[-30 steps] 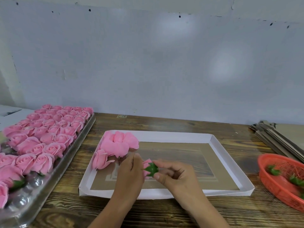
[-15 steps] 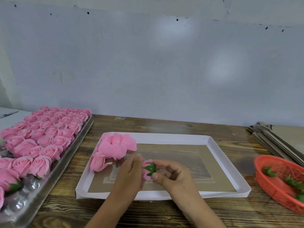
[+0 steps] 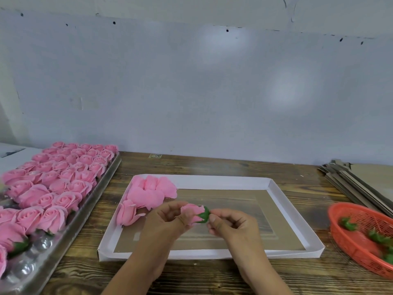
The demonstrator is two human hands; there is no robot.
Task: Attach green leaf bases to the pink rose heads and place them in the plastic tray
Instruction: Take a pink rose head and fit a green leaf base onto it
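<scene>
— While hovering above the white cardboard tray (image 3: pixel 274 189), what are both hands doing?
— Left hand (image 3: pixel 164 220) is gripping a pink rose head (image 3: pixel 191 211); right hand (image 3: pixel 230 226) is pinching the green leaf base (image 3: pixel 203 216) onto it

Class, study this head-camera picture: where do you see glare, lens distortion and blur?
Head view: two soft bright patches of glare sit on the wall; the wide lens bows the table edge and stretches the plastic tray at lower left; the roses at the tray's near end look smeared, while the rose head between the hands stays fairly sharp.
</scene>
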